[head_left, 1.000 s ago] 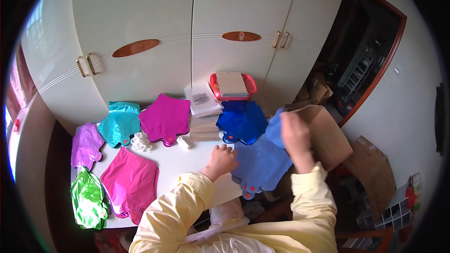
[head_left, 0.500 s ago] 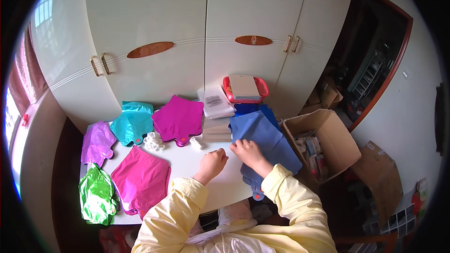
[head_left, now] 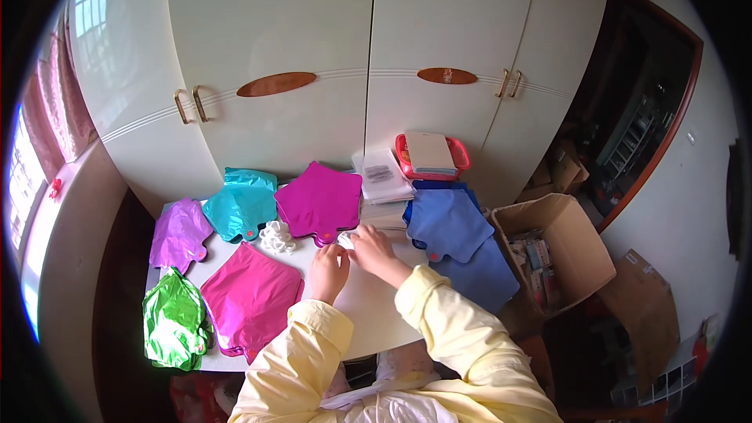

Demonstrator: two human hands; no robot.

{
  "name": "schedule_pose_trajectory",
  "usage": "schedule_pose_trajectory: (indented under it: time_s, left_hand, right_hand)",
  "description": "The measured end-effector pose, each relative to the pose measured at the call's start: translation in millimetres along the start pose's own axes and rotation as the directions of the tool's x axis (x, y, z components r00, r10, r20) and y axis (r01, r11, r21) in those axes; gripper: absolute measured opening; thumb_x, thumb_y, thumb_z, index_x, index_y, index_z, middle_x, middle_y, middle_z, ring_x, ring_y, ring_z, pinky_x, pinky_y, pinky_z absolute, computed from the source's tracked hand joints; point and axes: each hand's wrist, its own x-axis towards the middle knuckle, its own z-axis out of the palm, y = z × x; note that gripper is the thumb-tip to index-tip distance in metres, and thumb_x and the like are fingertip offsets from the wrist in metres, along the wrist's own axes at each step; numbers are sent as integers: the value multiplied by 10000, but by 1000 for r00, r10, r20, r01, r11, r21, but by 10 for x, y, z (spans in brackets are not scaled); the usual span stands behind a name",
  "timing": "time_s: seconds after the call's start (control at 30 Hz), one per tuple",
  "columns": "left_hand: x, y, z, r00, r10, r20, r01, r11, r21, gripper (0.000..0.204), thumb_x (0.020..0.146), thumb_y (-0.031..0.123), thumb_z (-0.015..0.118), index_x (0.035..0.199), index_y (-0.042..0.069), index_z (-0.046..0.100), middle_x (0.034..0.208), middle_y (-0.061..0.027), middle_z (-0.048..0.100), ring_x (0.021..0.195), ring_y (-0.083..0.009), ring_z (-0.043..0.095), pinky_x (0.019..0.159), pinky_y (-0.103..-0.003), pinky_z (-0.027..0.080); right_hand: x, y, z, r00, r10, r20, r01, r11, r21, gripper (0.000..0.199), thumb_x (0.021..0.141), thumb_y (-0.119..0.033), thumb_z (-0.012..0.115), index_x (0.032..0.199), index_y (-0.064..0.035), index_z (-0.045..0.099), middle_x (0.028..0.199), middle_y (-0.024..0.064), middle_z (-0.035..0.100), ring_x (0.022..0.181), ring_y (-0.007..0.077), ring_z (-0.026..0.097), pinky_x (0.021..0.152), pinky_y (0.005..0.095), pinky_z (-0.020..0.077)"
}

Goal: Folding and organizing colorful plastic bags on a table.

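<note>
My left hand (head_left: 330, 267) rests on the white table (head_left: 368, 309), fingers curled close to a small white piece (head_left: 345, 239). My right hand (head_left: 370, 246) pinches that white piece beside the magenta star-shaped foil balloon (head_left: 320, 202). Both sleeves are pale yellow. Two flat blue foil balloons (head_left: 446, 223) lie just right of my right hand, one on top of the other and partly hanging off the table edge.
Flat foil balloons cover the table: teal (head_left: 240, 207), purple (head_left: 178, 231), pink (head_left: 251, 296), green (head_left: 174, 319). A white ribbon bundle (head_left: 276, 236), clear packets (head_left: 384, 175) and a red basket (head_left: 432, 155) sit behind. An open cardboard box (head_left: 552, 254) stands at right; white cupboards behind.
My right hand laid the blue balloon down at right, then moved left to the white piece by the magenta star. My left hand stayed near the table middle.
</note>
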Motion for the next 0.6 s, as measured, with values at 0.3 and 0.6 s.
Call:
schedule_pose_trajectory:
  time_s: [0.3,0.6]
  left_hand:
    - [-61,-89,87,996,-68,-49,65,996,-65,41,738,88,590,733,53,609,762,-91,603,756,-294,550,685,-389,442]
    - [34,39,61,996,76,-49,-77,997,-28,22,719,83,613,729,65,612,773,-83,597,765,-285,545,685,-395,430]
  right_hand:
    - [129,4,259,999,-14,37,19,988,-156,81,693,-157,606,675,-85,637,882,57,568,922,226,540,698,345,475]
    - [-10,836,-445,947,240,215,-192,956,-224,426,696,-247,719,991,-47,486,1005,140,559,982,313,553,759,444,477]
